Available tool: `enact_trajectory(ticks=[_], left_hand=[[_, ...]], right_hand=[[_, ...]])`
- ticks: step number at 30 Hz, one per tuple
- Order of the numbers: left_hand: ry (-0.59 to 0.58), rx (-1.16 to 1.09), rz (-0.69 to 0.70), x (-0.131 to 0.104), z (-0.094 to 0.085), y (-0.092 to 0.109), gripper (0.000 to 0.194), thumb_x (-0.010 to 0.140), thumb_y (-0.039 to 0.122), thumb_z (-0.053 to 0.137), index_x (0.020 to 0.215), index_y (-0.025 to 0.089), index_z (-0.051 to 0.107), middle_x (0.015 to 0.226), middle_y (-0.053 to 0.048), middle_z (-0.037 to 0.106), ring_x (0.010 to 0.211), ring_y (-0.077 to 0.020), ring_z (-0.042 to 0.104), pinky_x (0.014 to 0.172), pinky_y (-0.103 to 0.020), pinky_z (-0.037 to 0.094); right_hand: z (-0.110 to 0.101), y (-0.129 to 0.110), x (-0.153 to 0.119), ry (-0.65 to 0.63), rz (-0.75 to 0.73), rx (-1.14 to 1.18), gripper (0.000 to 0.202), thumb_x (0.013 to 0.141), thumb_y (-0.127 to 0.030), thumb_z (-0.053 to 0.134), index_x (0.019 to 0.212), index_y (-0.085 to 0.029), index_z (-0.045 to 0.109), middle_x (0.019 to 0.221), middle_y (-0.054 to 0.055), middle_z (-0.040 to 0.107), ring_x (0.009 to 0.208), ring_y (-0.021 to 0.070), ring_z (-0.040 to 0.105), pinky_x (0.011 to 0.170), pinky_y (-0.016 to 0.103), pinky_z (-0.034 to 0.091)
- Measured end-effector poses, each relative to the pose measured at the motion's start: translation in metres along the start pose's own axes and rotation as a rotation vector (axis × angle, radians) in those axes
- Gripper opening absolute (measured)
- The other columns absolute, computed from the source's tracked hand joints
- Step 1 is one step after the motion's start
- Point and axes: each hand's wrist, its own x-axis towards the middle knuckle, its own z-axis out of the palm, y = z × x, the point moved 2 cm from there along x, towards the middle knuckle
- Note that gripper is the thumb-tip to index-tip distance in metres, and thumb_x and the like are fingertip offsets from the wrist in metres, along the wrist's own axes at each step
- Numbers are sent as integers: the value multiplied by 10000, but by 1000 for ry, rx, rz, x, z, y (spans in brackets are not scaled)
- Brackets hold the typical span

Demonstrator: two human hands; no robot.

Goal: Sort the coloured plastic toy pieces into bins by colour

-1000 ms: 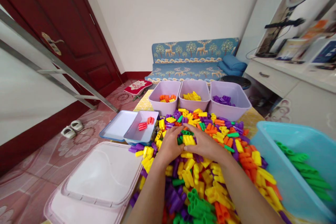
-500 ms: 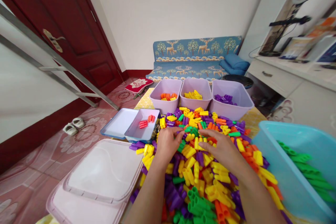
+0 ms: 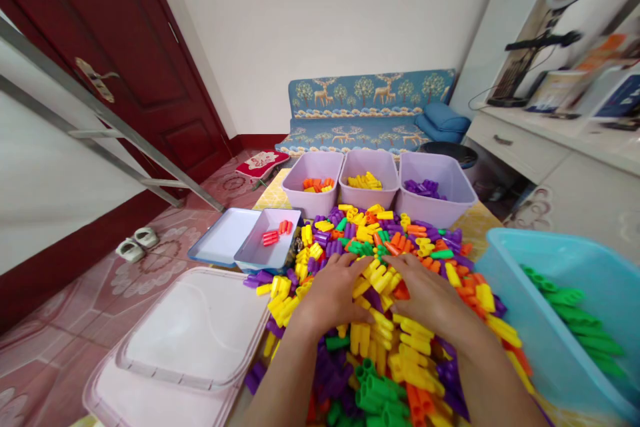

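Left hand (image 3: 337,293) and right hand (image 3: 423,293) reach over the middle of a big pile of plastic pieces (image 3: 370,340), each spread wide with fingers curved and thumb apart. Between them, on top of the pile, lies a cluster of yellow pieces (image 3: 379,275) — fingertips close around it, though whether they touch it cannot be told. The pile also mixes in purple, orange and green pieces.

Just beyond the pile stand three lilac tubs in a row: the left tub (image 3: 310,204) has orange and some yellow pieces, the middle tub (image 3: 369,198) yellow, the right tub (image 3: 425,211) purple. To the right of the pile is a large blue bin (image 3: 530,327) with green pieces (image 3: 583,320) inside. Left of the pile — a small box (image 3: 265,257) with red pieces (image 3: 271,238), and nearer, two overlapping pale lids (image 3: 190,327). Well beyond the pile is a blue sofa (image 3: 350,130).
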Motion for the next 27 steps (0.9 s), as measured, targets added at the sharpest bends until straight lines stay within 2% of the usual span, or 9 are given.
enact_trajectory(ticks=[2, 4, 8, 10, 12, 16, 19, 22, 27], left_hand=[[26, -17, -14, 2, 1, 1, 1046, 509, 382, 850, 1431, 260, 371, 1369, -116, 496, 1218, -356, 468, 1012, -487, 412], [65, -68, -29, 2, -1, -1, 1018, 561, 344, 822, 1449, 256, 331, 1415, -114, 448, 1256, -333, 452, 1040, -456, 400], [120, -166, -32, 1, -7, -11, 992, 607, 263, 782, 1464, 271, 284, 1472, -93, 374, 1307, -286, 420, 1081, -408, 369], [137, -182, -31, 0, -8, -17, 955, 616, 241, 767, 1454, 274, 310, 1478, -90, 367, 1315, -286, 409, 1090, -417, 355], [170, -187, -46, 1, -9, -24, 901, 620, 220, 757, 1430, 255, 363, 1460, -101, 393, 1297, -288, 427, 1083, -422, 359], [249, -178, -86, 2, -13, -30, 737, 641, 141, 709, 1340, 206, 487, 1337, -98, 530, 1204, -248, 512, 1049, -375, 391], [265, -119, -156, 3, -17, -28, 535, 671, 93, 643, 1186, 236, 616, 1201, -59, 623, 1102, -228, 580, 988, -351, 432], [306, -33, -272, 2, -20, -26, 417, 707, 95, 606, 1080, 272, 661, 1097, -36, 680, 1021, -236, 628, 916, -352, 465], [367, 53, -448, -1, -23, -31, 368, 770, 180, 611, 1128, 261, 637, 1047, -76, 717, 979, -290, 656, 850, -388, 479]], right_hand=[[4, -11, 4, 42, 2, 24, 780, 631, -141, 637, 1387, -177, 447, 1304, 155, 508, 1066, 314, 601, 875, 423, 490], [6, -17, 7, 104, -8, 91, 768, 654, -149, 634, 1394, -171, 432, 1296, 163, 502, 1117, 317, 571, 918, 436, 471], [9, -25, 11, 207, -98, 352, 758, 681, -173, 633, 1402, -180, 398, 1385, 135, 442, 1292, 277, 427, 1077, 438, 345], [12, -32, 11, 194, -181, 512, 786, 679, -154, 633, 1416, -213, 365, 1463, 101, 374, 1356, 247, 343, 1123, 430, 282], [16, -42, 10, 126, -243, 666, 844, 678, -145, 642, 1444, -257, 306, 1514, 68, 311, 1376, 231, 314, 1126, 425, 280], [18, -55, 6, 30, -279, 851, 852, 705, -140, 627, 1460, -297, 265, 1519, 47, 320, 1337, 216, 390, 1084, 403, 352], [12, -52, 6, 59, -235, 838, 732, 727, -152, 600, 1412, -266, 367, 1461, 61, 420, 1272, 213, 473, 1054, 403, 388], [9, -39, 8, 99, -161, 726, 582, 749, -196, 594, 1321, -240, 497, 1351, 72, 546, 1168, 226, 562, 971, 403, 461], [11, -22, 13, 142, -87, 602, 452, 764, -247, 598, 1214, -205, 599, 1141, 86, 679, 1012, 242, 644, 835, 377, 530]])
